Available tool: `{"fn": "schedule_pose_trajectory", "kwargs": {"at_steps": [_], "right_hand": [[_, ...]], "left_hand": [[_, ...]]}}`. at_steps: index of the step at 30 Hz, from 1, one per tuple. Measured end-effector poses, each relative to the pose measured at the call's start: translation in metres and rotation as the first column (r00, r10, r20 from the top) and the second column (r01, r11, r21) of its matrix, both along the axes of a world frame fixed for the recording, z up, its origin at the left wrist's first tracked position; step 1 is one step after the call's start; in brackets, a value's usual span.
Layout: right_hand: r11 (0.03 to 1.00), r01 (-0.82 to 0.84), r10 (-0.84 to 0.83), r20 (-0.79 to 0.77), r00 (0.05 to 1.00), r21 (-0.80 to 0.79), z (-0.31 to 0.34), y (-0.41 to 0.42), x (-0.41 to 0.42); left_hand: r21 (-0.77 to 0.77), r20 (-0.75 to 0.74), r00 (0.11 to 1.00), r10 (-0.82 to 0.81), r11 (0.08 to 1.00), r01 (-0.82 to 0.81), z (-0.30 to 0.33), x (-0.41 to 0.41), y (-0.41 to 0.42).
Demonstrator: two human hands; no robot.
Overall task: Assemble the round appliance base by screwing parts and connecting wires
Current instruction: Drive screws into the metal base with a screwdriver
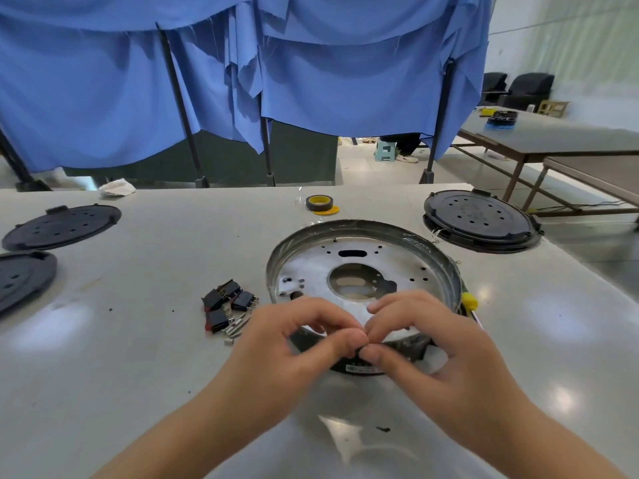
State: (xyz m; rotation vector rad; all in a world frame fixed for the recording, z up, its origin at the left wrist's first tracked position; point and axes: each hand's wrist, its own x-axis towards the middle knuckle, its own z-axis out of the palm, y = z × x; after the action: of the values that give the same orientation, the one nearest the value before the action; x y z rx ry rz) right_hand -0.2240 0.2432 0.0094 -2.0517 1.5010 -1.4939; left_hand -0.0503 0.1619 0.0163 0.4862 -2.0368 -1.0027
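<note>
Both hands, left (294,344) and right (425,344), are meeting fingertip to fingertip, pinching one small dark part (359,351) over the near rim of the round base (363,267) lying mid-table (173,392). Four black switches (226,304) are sitting left; three black covers are lying around.

Three black lids (65,226), one tape roll (318,203)

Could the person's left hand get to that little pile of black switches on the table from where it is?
Probably yes. The pile of small black rocker switches lies on bare table just left of the left hand, nothing between them. But that hand and the right hand pinch a tiny dark part, so it would have to let go first.
</note>
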Motion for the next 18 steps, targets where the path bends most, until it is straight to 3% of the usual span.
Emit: {"fn": "schedule_pose_trajectory", "kwargs": {"at_steps": [5, 10, 18], "right_hand": [[1.000, 0.007, -0.008, 0.078, 0.997, 0.018, 0.002, 0.000, -0.001], [0.999, -0.007, 0.001, 0.116, 0.993, 0.045, 0.000, 0.001, 0.001], [0.993, 0.090, -0.103, 0.214, 0.971, 0.070, 0.005, -0.001, -0.011]], "left_hand": [[0.077, -0.069, 0.998, -0.011, 0.997, 0.017, -0.001, -0.003, 0.003], [0.055, -0.093, 0.995, 0.036, 0.998, -0.031, -0.005, -0.005, 0.006], [-0.419, 0.084, 0.983, 0.160, 0.901, -0.111, -0.016, -0.004, 0.001]]}}
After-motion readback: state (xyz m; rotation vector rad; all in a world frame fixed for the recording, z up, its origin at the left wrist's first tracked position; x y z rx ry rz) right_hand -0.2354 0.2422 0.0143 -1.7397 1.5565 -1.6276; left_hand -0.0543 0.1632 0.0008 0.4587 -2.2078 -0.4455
